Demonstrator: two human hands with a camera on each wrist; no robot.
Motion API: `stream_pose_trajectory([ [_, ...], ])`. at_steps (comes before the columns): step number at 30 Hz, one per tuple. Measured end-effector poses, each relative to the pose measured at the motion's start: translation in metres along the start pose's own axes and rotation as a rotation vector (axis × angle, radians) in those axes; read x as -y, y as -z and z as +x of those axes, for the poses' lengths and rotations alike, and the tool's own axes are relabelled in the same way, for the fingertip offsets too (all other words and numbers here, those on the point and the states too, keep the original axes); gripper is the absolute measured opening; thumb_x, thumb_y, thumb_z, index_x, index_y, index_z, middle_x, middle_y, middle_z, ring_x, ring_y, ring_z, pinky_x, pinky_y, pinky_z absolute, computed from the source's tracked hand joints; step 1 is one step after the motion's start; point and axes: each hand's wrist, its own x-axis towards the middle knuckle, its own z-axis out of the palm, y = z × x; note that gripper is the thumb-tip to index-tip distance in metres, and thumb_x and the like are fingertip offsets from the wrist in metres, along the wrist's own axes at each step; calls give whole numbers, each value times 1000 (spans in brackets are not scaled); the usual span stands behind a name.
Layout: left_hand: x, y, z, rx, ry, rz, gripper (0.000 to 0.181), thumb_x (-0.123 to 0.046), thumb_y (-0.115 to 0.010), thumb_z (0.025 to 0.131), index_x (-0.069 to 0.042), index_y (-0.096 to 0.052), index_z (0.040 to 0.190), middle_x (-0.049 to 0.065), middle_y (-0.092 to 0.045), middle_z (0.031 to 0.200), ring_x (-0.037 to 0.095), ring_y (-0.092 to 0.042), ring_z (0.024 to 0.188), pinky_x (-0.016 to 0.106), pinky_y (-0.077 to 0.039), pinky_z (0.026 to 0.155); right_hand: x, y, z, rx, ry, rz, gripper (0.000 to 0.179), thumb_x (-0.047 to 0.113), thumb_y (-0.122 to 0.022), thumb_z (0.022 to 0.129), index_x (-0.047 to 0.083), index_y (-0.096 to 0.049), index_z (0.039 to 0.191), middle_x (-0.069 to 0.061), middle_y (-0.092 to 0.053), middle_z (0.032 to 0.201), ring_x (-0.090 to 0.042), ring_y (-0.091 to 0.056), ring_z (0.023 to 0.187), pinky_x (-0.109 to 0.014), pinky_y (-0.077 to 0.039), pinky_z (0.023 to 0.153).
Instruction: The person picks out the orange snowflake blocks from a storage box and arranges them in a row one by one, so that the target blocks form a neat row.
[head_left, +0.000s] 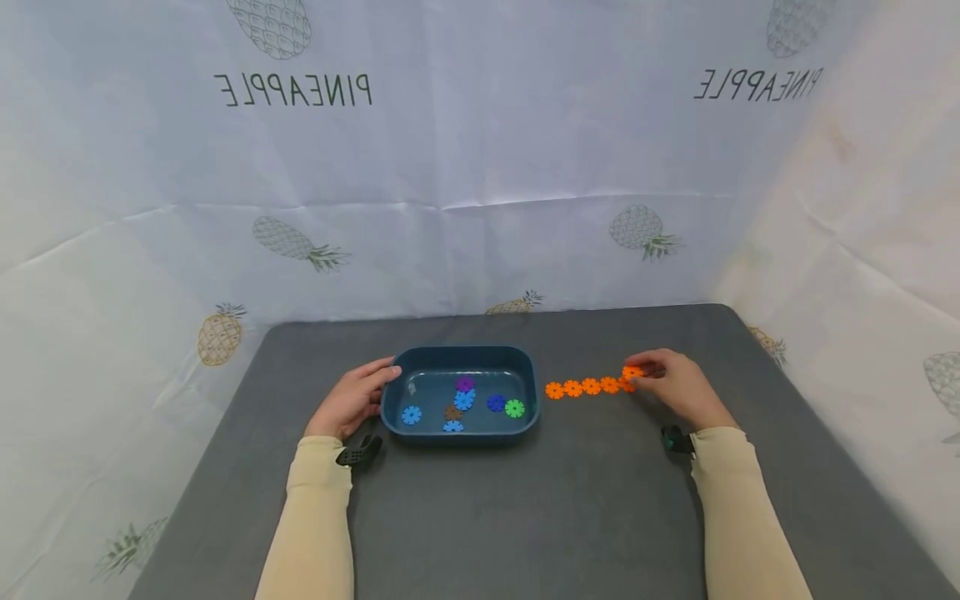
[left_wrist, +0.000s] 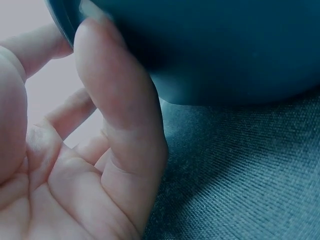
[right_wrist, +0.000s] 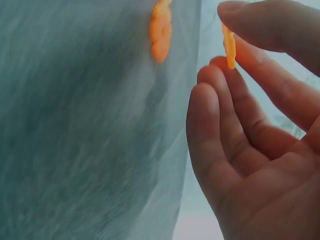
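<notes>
My left hand (head_left: 347,405) grips the left rim of a dark blue tray (head_left: 461,439), its thumb on the rim in the left wrist view. Inside the tray lie several notched plastic discs: light blue, purple, brown, dark blue and a green disc (head_left: 514,408). To the tray's right, a row of several orange notched discs (head_left: 573,388) lies on the table. At the right end of that row, my right hand (head_left: 686,392) pinches an orange notched disc (right_wrist: 230,47) between thumb and fingers, edge-on in the right wrist view and raised off the table.
The dark grey table (head_left: 525,517) extends beneath everything. A white cloth (head_left: 480,150) with pineapple prints hangs behind it and at both sides. Black bands with small devices are on both wrists, including a dark wrist device (head_left: 362,451) on the left.
</notes>
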Motion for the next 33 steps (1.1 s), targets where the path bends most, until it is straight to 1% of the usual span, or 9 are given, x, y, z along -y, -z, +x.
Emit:
stream_pose_trajectory([
  [3, 0, 3, -2, -6, 0, -4, 78, -50, -69, 105, -16, -39, 169, 24, -54, 158, 23, -73, 111, 31, -63, 86, -5, 0, 0, 0, -29, -20, 40, 24, -74, 104, 7, -70, 140, -24, -62, 142, -43, -63, 126, -63, -55, 104],
  [6, 0, 6, -4, 4, -6, 3, 78, -50, -68, 106, -16, -38, 169, 24, -53, 159, 22, -73, 112, 31, -63, 87, -10, -2, 0, 0, -51, -37, 40, 23, -73, 105, 6, -70, 141, -25, -62, 142, -44, -63, 126, -64, -53, 105],
  [10, -1, 10, -7, 4, -3, 10, 80, -51, -67, 106, -17, -35, 170, 23, -51, 162, 22, -72, 115, 32, -63, 88, -12, -6, 0, -14, -48, -55, 39, 23, -75, 104, 4, -71, 138, -26, -63, 139, -44, -64, 122, -63, -54, 103],
  [15, 0, 12, -9, -2, 18, 1, 81, -52, -68, 105, -17, -35, 170, 22, -53, 159, 20, -73, 110, 32, -63, 87, -12, -8, 1, -4, -52, -72, 38, 21, -75, 103, 3, -72, 137, -27, -64, 137, -42, -66, 118, -61, -56, 99],
  [17, 0, 13, -9, -4, 15, 3, 82, -52, -69, 105, -16, -35, 171, 23, -53, 160, 19, -73, 109, 31, -63, 86, -12, -7, 1, 4, -57, -74, 39, 21, -75, 103, 3, -72, 137, -28, -64, 137, -41, -66, 117, -60, -56, 98],
  [23, -1, 14, -11, -15, 22, -2, 83, -52, -70, 104, -15, -36, 170, 23, -53, 160, 17, -73, 106, 30, -63, 84, -14, -7, 2, 21, -73, -66, 40, 23, -75, 103, 4, -71, 139, -27, -64, 138, -41, -65, 117, -59, -56, 97],
  [33, -3, 16, -10, -12, 20, -1, 82, -52, -70, 104, -15, -37, 170, 23, -53, 160, 19, -74, 109, 32, -64, 87, -14, -6, 6, 12, -72, -76, 39, 22, -75, 104, 5, -71, 138, -27, -64, 137, -39, -64, 115, -59, -56, 96],
])
